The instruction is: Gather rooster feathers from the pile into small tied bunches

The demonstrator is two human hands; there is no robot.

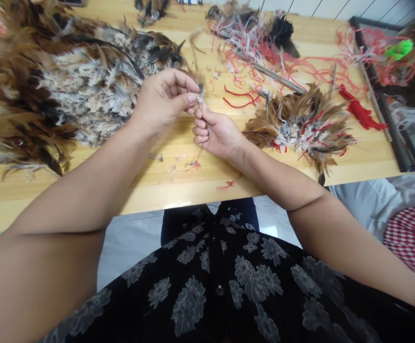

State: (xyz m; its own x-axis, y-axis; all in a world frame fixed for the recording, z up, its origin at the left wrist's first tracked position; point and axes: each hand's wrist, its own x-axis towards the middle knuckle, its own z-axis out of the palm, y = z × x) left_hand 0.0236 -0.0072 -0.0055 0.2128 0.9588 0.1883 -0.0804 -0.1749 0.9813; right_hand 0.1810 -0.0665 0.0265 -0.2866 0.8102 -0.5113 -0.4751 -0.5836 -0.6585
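Note:
My left hand point(168, 97) and my right hand point(214, 128) meet over the middle of the wooden table. Between the left thumb and forefinger is the base of a small brown feather point(200, 88), its tip pointing away from me. Right thumb and fingers are curled closed just below, pinched at the lower end of the same feather; whether a thread is there is too small to tell. A large heap of brown and white feathers point(89, 90) lies left of my hands. To the right sits a bundle of brown feathers point(296, 126) with red ties.
Red and white plastic strings point(253, 38) tangle at the back, by a thin stick point(271, 74). A bunch of red ties point(360, 109) lies at the right, beside a dark-framed tray point(382, 102). Scraps dot the table point(150, 195) near its front edge.

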